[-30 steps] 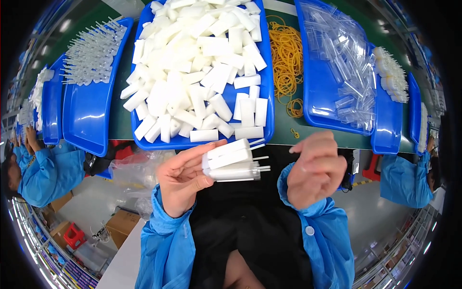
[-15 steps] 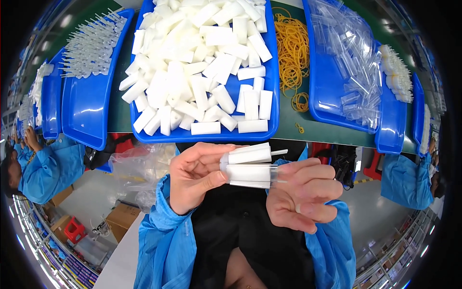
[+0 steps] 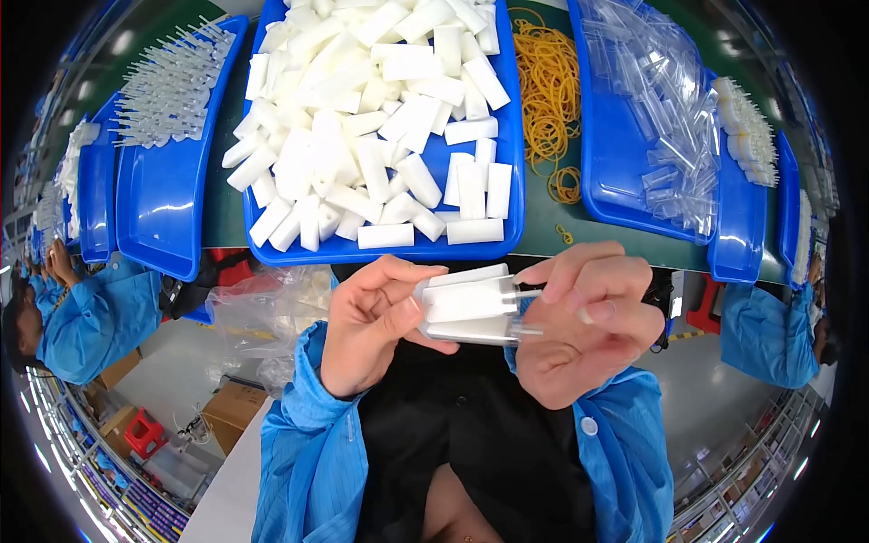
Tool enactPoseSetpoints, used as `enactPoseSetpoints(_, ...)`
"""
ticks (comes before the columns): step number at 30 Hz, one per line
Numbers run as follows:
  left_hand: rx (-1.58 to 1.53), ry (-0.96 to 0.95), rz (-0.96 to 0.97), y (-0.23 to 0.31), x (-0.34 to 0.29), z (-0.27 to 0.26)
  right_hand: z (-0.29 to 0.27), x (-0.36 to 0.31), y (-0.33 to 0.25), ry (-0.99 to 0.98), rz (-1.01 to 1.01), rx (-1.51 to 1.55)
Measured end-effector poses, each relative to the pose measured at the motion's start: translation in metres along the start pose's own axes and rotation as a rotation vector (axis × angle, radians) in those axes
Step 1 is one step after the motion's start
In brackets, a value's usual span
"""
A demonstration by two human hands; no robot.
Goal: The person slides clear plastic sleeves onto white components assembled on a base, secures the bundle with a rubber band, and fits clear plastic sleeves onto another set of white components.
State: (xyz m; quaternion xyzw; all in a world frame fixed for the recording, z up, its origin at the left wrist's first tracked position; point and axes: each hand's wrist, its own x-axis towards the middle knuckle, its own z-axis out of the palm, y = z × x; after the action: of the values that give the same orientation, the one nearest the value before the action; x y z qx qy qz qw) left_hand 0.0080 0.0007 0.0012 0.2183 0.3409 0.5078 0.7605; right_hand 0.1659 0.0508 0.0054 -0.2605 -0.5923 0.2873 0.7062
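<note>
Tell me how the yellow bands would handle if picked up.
The yellow bands look thin and loosely curled, so they're probably floppy. Their loops overlap in a heap, so lifting one may drag others. Such slender strands are likely light.

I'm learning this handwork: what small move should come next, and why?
Perhaps the right hand should gently steady the thin stems: they jut toward it from the bundle of white pieces, whose opposite end the left hand holds.
</note>
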Motion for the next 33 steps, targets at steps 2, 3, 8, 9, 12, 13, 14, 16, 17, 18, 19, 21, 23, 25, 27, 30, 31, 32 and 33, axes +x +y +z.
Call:
enactPoseSetpoints(2,-0.09,0.003,-0.086,0.0,0.0,-0.003,-0.005,0.007,0.001,-0.058,-0.009,-0.039)
enactPoseSetpoints(3,-0.11,-0.008,-0.104,0.0,0.0,-0.004,-0.009,0.009,0.001,-0.116,-0.019,-0.077)
enactPoseSetpoints(8,-0.213,-0.011,-0.156,0.0,0.001,-0.004,-0.018,0.009,0.008,-0.068,0.017,-0.008)
enactPoseSetpoints(9,-0.213,-0.029,-0.181,-0.001,0.002,-0.005,-0.02,0.009,0.008,-0.058,0.028,0.009)
enactPoseSetpoints(12,-0.225,-0.046,-0.217,-0.001,0.002,-0.007,-0.021,0.007,0.009,-0.064,0.033,0.0)
enactPoseSetpoints(13,-0.235,-0.045,-0.229,-0.001,0.002,-0.008,-0.021,0.007,0.009,-0.066,0.034,-0.001)
enactPoseSetpoints(14,-0.233,-0.044,-0.229,-0.001,0.002,-0.007,-0.022,0.008,0.009,-0.078,0.029,-0.006)
enactPoseSetpoints(16,-0.213,-0.049,-0.242,-0.001,0.003,-0.005,-0.024,0.008,0.009,-0.09,0.024,-0.01)
enactPoseSetpoints(17,-0.212,-0.048,-0.242,-0.001,0.003,-0.005,-0.024,0.008,0.009,-0.069,0.016,-0.009)
enactPoseSetpoints(18,-0.22,-0.05,-0.252,-0.002,0.003,-0.005,-0.024,0.007,0.01,-0.048,0.008,-0.008)
enactPoseSetpoints(19,-0.228,-0.051,-0.263,-0.002,0.003,-0.005,-0.023,0.007,0.009,-0.048,0.008,-0.007)
enactPoseSetpoints(21,-0.257,-0.051,-0.29,-0.003,0.004,-0.006,-0.022,0.007,0.007,-0.018,-0.01,-0.022)
enactPoseSetpoints(23,-0.287,-0.051,-0.316,-0.003,0.005,-0.007,-0.024,0.006,0.007,-0.058,-0.026,-0.047)
enactPoseSetpoints(25,-0.338,-0.062,-0.35,-0.003,0.005,-0.007,-0.024,0.005,0.008,-0.098,-0.042,-0.071)
enactPoseSetpoints(27,-0.336,-0.064,-0.367,-0.003,0.007,-0.007,-0.02,0.003,0.008,-0.016,-0.039,-0.024)
enactPoseSetpoints(30,-0.303,-0.06,-0.386,-0.007,0.008,-0.005,-0.01,-0.001,-0.002,0.133,-0.107,0.019)
enactPoseSetpoints(31,-0.272,-0.053,-0.387,-0.009,0.008,-0.004,-0.005,-0.003,-0.004,0.135,-0.109,0.014)
enactPoseSetpoints(32,-0.271,-0.045,-0.382,-0.01,0.008,-0.005,0.001,-0.005,-0.004,0.152,-0.222,0.07)
enactPoseSetpoints(33,-0.252,-0.081,-0.376,-0.011,0.007,-0.006,0.004,-0.007,-0.003,0.17,-0.335,0.125)
